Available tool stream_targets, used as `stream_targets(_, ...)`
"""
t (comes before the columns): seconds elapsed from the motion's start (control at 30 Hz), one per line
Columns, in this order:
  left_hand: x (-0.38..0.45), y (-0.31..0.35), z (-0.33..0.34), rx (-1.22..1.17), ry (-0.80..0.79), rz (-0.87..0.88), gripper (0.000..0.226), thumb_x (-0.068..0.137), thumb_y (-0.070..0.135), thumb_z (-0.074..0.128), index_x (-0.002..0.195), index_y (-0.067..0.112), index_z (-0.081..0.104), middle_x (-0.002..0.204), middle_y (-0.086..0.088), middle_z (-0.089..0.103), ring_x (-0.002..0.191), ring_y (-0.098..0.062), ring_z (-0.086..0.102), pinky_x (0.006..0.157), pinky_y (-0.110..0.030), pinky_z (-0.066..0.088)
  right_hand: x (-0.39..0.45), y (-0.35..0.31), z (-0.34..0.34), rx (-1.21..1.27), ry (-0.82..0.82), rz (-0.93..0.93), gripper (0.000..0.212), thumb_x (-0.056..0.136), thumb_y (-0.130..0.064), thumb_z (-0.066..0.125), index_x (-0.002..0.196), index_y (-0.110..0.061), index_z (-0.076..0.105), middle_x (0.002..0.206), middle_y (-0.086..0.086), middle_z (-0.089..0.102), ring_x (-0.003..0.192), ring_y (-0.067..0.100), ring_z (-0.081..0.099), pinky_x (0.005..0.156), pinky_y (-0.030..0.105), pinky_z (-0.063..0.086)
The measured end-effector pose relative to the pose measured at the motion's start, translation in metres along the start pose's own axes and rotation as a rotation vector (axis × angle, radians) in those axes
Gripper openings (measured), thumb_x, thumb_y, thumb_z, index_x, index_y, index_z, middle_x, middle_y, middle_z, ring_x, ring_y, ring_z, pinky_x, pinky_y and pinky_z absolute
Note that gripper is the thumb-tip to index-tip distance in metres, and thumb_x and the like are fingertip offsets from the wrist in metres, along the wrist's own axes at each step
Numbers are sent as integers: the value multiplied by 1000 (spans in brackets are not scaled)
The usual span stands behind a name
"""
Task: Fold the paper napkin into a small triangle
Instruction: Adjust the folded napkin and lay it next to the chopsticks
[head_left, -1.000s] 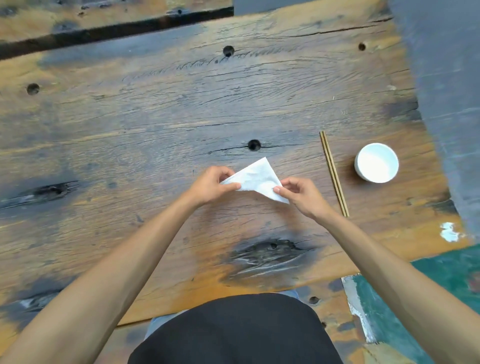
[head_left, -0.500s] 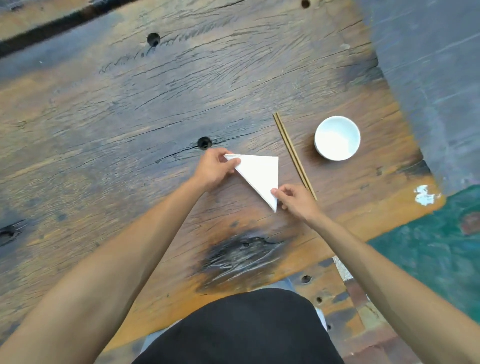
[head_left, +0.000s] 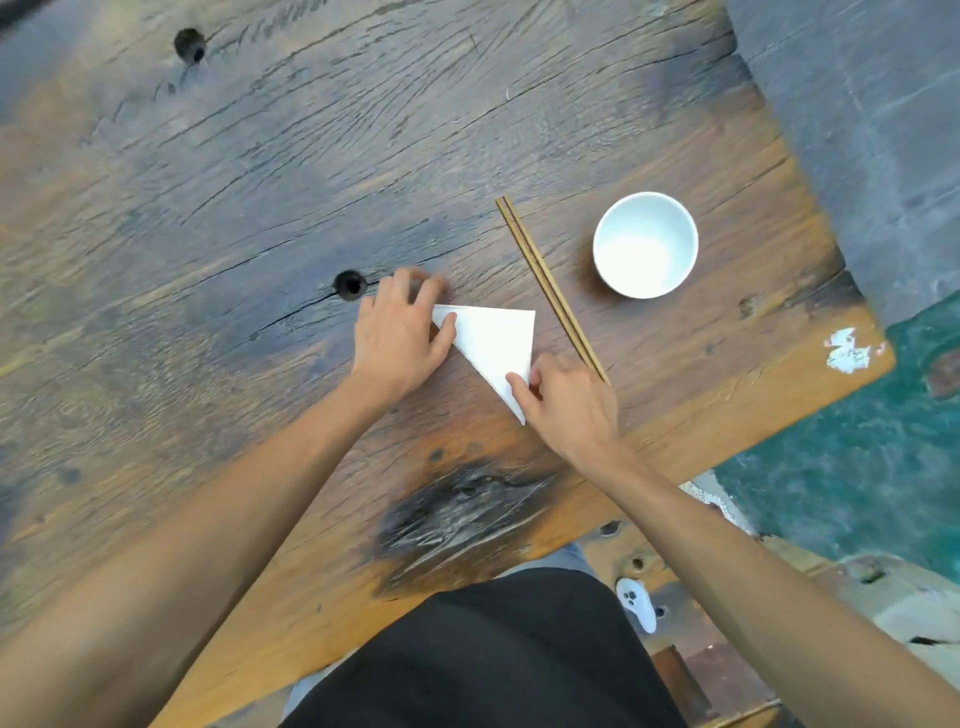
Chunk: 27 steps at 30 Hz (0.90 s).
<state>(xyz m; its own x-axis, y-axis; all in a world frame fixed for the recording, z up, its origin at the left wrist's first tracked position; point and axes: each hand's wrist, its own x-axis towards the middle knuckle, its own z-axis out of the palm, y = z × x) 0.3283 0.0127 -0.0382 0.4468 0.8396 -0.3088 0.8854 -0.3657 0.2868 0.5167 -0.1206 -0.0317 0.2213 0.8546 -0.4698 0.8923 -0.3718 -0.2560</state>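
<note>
**Napkin lies folded as a triangle under both hands**

Head view: the white paper napkin lies flat on the worn wooden tabletop, folded into a triangle with one point aimed toward the person. The left hand rests on its far left corner, thumb pressed on the paper and fingers spread loosely over the wood, clamped on nothing. The right hand pins the near point, thumb and curled fingers pressing on the paper's edge. Just right of the napkin lies a pair of wooden chopsticks, side by side, their near ends hidden by the right hand. Beyond them stands a white cup, upright.
</note>
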Motion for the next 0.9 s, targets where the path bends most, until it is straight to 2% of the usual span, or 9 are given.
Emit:
stream_targets(0.07,-5,3,3,6,-7,90,48,100,38,44,143,18,47,148,-8,46,131,-30,48,93,-47,45,2,-7,3,17,65,-109,38,103,-45,50,120,-16,65,120,5,67,113,26,61,80,40,56)
stream_targets(0.13,-10,6,10,15,-81,151,55,104,36,38,154,15,35,163,-6,31,150,-28,31,110,-48,37,7,-15,8,40,84,-198,49,105,-39,48,144,-11,54,147,10,57,136,27,52,105,43,49)
stream_targets(0.2,-15,8,19,32,-140,176,60,107,38,32,160,14,20,170,-3,14,158,-24,9,124,-46,20,13,-21,15,10,87,-253,59,106,-37,44,157,-8,39,164,11,39,153,26,35,120,42,34)
stream_targets(0.27,-18,7,28,52,-178,171,63,107,40,27,162,15,10,171,-1,3,158,-22,-2,127,-47,10,18,-24,24,-38,91,-279,63,108,-37,40,162,-8,27,171,10,25,159,24,21,127,42,24)
stream_targets(0.43,-17,-4,47,86,-201,132,64,107,43,23,162,18,0,171,1,-4,157,-21,-8,127,-50,4,29,-17,46,-112,81,-245,69,109,-40,33,165,-9,10,174,11,5,161,24,4,131,44,9)
stream_targets(0.6,-17,-16,56,105,-154,131,67,107,47,24,162,18,-2,171,1,-6,158,-19,-8,127,-52,5,33,-4,62,-145,118,-252,72,107,-42,35,165,-8,10,173,13,7,161,25,7,130,44,9)
stream_targets(0.73,-16,-23,54,99,-134,89,66,107,46,22,162,20,-1,171,2,-3,158,-19,-6,127,-52,6,35,-2,67,-146,148,-271,73,107,-44,31,165,-11,2,173,10,0,161,24,5,130,43,5)
stream_targets(0.9,-17,-18,45,58,-168,68,66,106,46,22,162,20,-1,171,2,-5,158,-19,-8,127,-51,5,33,-4,59,-121,95,-265,72,108,-44,28,165,-12,1,174,12,1,161,24,2,130,44,8)
